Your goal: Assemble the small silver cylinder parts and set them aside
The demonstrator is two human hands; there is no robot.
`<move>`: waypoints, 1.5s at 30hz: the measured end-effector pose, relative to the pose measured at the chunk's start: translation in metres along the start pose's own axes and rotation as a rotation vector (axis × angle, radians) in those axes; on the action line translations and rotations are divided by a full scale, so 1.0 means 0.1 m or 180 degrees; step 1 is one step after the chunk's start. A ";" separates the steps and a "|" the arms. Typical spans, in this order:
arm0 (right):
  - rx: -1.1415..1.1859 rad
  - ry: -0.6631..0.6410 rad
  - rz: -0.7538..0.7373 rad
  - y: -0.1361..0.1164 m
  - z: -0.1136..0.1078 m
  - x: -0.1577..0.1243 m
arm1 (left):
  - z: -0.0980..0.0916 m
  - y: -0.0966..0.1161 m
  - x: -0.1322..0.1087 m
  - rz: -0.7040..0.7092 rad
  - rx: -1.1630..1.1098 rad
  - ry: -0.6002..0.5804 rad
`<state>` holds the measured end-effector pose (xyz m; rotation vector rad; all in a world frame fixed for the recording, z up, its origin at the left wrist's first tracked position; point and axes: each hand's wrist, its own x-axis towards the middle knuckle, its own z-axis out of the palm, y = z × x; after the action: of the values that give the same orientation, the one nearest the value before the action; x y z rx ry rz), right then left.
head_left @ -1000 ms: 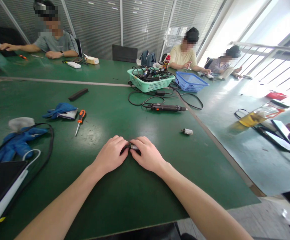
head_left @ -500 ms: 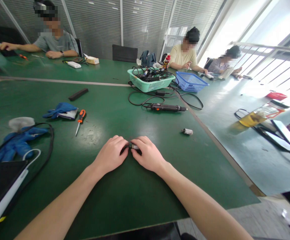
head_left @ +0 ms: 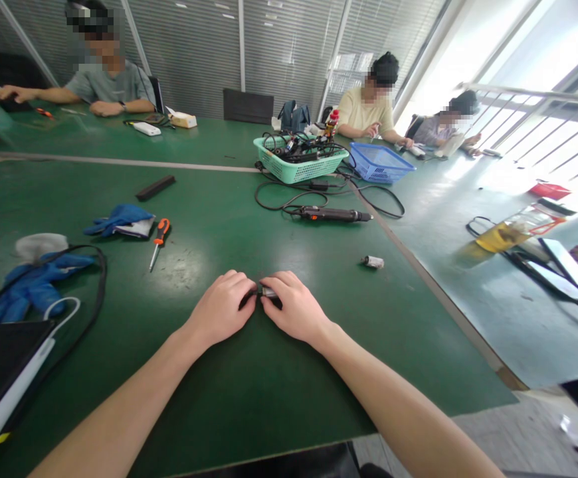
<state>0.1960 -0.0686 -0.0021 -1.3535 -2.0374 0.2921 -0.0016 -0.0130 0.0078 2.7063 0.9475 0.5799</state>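
Observation:
My left hand (head_left: 226,302) and my right hand (head_left: 291,305) rest close together on the green table, thumbs facing each other. Between the fingers of the right one shows a small silvery cylinder (head_left: 269,292), mostly covered by the hand. The left fingers are closed on a small dark part (head_left: 252,290), whose shape is largely hidden. The two pieces nearly meet or touch; I cannot tell which. Off to the right lies another small silvery cylinder (head_left: 373,262) with a dark end. An orange-and-black screwdriver (head_left: 161,234) lies beyond my left hand.
A corded electric screwdriver (head_left: 333,214) lies ahead, before a green basket (head_left: 296,171) of tools and a blue basket (head_left: 381,166). Blue gloves (head_left: 34,285), a black bar (head_left: 156,188) and a black cable (head_left: 103,279) are on the left. Several people sit across the table.

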 end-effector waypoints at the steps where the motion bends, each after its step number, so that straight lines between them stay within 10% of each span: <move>1: -0.0001 0.0000 0.0001 0.00 0.00 0.00 | 0.00 0.00 0.00 0.0003 -0.0003 -0.0008; 27: -0.0057 -0.0037 -0.0042 0.00 -0.01 0.00 | 0.02 -0.02 0.00 0.0035 0.0003 -0.0117; 45: -0.0565 -0.0906 -0.0545 0.20 -0.38 0.09 | 0.11 -0.02 0.07 -0.0509 0.0265 -0.0185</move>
<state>0.2326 -0.0590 0.0199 -1.2889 -2.4502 0.2434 0.0072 -0.0075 -0.0005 2.6697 1.1836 0.4374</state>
